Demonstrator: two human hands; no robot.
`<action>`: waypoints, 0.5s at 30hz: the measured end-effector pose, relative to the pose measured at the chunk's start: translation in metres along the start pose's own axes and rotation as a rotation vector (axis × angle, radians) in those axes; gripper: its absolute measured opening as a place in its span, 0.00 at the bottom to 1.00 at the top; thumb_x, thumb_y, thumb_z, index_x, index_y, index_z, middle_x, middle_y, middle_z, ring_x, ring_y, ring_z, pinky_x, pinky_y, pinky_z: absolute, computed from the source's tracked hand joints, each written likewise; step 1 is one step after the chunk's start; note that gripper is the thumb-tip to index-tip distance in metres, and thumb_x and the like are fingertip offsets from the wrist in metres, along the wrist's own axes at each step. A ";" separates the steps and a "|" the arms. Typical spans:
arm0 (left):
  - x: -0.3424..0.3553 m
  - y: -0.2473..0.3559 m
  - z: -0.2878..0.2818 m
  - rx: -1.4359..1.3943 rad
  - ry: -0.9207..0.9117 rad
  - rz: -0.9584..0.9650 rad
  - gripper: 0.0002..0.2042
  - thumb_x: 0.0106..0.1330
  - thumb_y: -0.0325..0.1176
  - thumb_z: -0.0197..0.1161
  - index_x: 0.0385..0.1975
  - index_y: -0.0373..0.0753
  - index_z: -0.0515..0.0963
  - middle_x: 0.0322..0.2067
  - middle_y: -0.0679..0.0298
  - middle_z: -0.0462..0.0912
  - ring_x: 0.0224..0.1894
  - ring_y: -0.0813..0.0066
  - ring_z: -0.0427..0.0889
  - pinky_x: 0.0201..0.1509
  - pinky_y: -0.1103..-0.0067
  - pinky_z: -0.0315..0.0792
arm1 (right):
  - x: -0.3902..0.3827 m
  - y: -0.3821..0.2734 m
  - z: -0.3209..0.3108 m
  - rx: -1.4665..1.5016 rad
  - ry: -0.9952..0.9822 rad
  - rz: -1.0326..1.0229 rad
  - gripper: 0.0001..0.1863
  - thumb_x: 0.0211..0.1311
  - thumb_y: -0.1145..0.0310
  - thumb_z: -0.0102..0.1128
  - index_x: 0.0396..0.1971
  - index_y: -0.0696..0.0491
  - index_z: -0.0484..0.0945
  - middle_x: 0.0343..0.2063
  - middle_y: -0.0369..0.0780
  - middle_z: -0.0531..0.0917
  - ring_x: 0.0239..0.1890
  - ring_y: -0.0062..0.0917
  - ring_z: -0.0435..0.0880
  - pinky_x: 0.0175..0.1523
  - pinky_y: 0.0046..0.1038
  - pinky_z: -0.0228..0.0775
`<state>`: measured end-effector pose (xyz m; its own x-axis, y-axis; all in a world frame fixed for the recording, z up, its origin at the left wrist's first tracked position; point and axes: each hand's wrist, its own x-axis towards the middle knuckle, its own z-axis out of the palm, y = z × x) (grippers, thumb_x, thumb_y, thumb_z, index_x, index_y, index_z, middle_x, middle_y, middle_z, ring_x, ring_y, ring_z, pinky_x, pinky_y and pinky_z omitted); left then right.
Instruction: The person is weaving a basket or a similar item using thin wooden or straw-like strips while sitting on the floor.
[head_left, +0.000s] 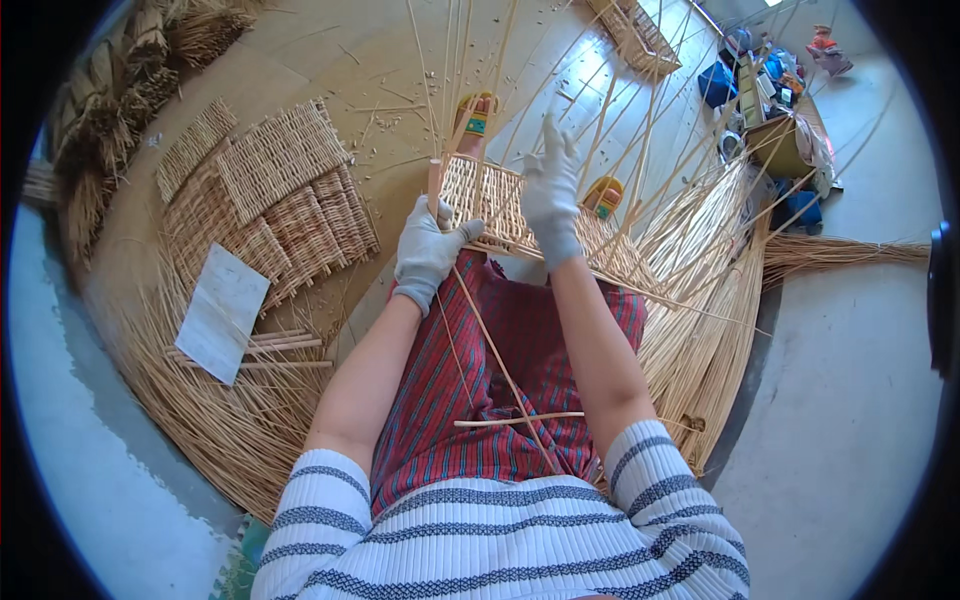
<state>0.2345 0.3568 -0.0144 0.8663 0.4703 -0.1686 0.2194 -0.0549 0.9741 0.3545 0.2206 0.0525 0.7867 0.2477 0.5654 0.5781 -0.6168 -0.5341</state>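
Observation:
Across my lap and knees lies a partly woven wicker panel (487, 190), with long thin strands fanning up from its far side. My gloved left hand (432, 248) is closed round its left end, thumb on the weave, beside a thick upright stick (434, 187). Over the panel's middle rises my gloved right hand (552, 195), its index finger stretched upward and fingers apart; I see nothing held in it. One loose strand (500, 355) slants from the left hand down my red striped cloth (440, 400). A short pale strand (515, 420) lies crosswise there.
Finished woven panels (280, 165) are stacked at left, near a pale flat sheet (222, 312) and several sticks (285, 345). Loose strands (700, 300) spread to the right; straw bundles (115, 90) stand far left. A wicker tray (640, 40) and a cluttered bench (785, 145) are beyond.

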 end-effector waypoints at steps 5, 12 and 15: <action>0.007 -0.022 -0.010 -0.014 0.032 0.016 0.26 0.50 0.43 0.85 0.32 0.39 0.71 0.25 0.70 0.72 0.27 0.76 0.70 0.36 0.75 0.72 | -0.015 -0.079 0.002 0.326 -0.186 -0.063 0.41 0.53 0.86 0.61 0.71 0.47 0.70 0.63 0.48 0.72 0.67 0.43 0.68 0.73 0.38 0.60; 0.010 -0.017 -0.008 0.023 0.033 0.046 0.27 0.48 0.45 0.87 0.31 0.40 0.71 0.24 0.71 0.72 0.26 0.78 0.69 0.34 0.76 0.73 | -0.119 -0.004 -0.082 -0.420 -0.145 0.071 0.25 0.52 0.62 0.77 0.53 0.42 0.85 0.42 0.38 0.80 0.53 0.38 0.76 0.59 0.41 0.67; 0.010 -0.012 -0.009 0.022 0.038 0.062 0.27 0.48 0.46 0.87 0.31 0.40 0.71 0.24 0.72 0.72 0.26 0.78 0.69 0.34 0.77 0.72 | -0.091 -0.022 -0.057 -0.407 -0.226 -0.062 0.34 0.46 0.58 0.80 0.57 0.44 0.83 0.48 0.36 0.80 0.56 0.37 0.75 0.62 0.40 0.66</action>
<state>0.2365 0.3704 -0.0265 0.8607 0.4989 -0.1016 0.1758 -0.1039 0.9789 0.2577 0.1685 0.0487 0.8068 0.4219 0.4137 0.5291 -0.8274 -0.1881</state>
